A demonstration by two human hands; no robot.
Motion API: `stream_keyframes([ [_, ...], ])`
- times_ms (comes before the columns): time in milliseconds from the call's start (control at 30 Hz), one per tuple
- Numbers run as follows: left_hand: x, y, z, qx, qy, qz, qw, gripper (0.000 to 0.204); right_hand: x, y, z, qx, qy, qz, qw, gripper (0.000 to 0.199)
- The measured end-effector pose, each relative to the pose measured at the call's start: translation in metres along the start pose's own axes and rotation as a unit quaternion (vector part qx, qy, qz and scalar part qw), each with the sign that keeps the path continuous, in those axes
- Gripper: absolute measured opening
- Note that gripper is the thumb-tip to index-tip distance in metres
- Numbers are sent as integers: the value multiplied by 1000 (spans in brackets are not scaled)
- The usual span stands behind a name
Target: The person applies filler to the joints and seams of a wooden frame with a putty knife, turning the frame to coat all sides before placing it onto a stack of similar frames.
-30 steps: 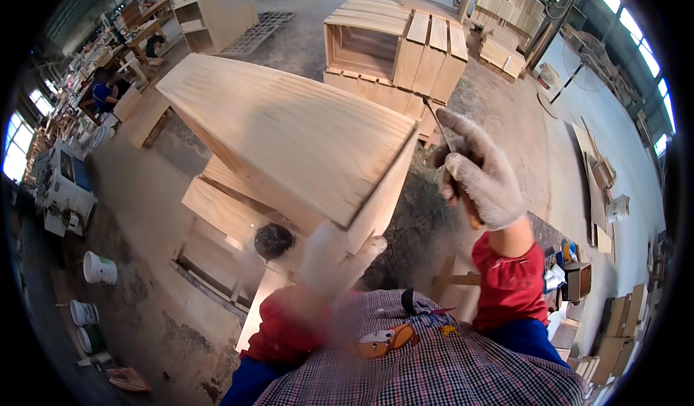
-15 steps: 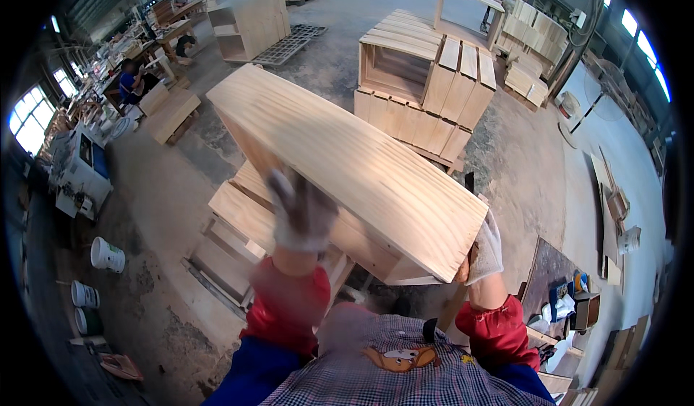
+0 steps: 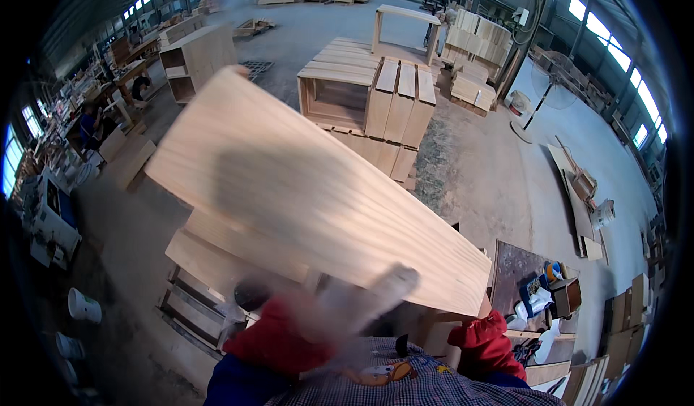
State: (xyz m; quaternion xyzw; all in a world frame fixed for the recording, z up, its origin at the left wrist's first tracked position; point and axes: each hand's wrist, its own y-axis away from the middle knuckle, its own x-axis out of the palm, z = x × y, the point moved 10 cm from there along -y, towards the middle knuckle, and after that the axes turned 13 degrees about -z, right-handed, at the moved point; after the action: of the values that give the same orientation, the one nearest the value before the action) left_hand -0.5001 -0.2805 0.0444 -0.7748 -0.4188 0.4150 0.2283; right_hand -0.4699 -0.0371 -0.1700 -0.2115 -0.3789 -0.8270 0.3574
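A long pale wooden box point(image 3: 340, 196) is tilted across the middle, its broad, smooth side facing up. At its near right corner is my right hand point(image 3: 484, 308), gripping the end; most of that hand is hidden behind the corner and the red sleeve cuff. My left hand point(image 3: 372, 295), in a whitish glove, is at the box's near long edge, smeared by motion so that its fingers do not show clearly. A dark shadow falls on the upper face. Beneath the box lie more wooden pieces point(image 3: 217, 250) on a slatted pallet point(image 3: 189, 312).
Slatted wooden crates point(image 3: 401, 102) stand stacked beyond the box. A cabinet point(image 3: 206, 62) is at far left, a standing fan point(image 3: 553, 80) at far right. A dark board point(image 3: 517, 261) with tools lies right; a white bucket point(image 3: 84, 305) stands left. A person point(image 3: 90, 125) sits at far left.
The box has rolled so its broad face turns more toward me. My left hand has left the inner side and moved right and nearer. The view has swung right.
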Motion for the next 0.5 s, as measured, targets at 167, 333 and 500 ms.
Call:
stream_keyframes([
  [167, 154, -12, -12, -125, 215, 52, 967, 33, -84, -11, 10, 48, -8, -54, 997, 44],
  [333, 277, -4, -10, -152, 289, 230, 917, 40, -154, -33, 39, 73, -4, -101, 992, 43],
  [500, 325, -18, -19, 161, 46, -65, 984, 34, -184, -61, 76, 89, 4, -116, 989, 42],
])
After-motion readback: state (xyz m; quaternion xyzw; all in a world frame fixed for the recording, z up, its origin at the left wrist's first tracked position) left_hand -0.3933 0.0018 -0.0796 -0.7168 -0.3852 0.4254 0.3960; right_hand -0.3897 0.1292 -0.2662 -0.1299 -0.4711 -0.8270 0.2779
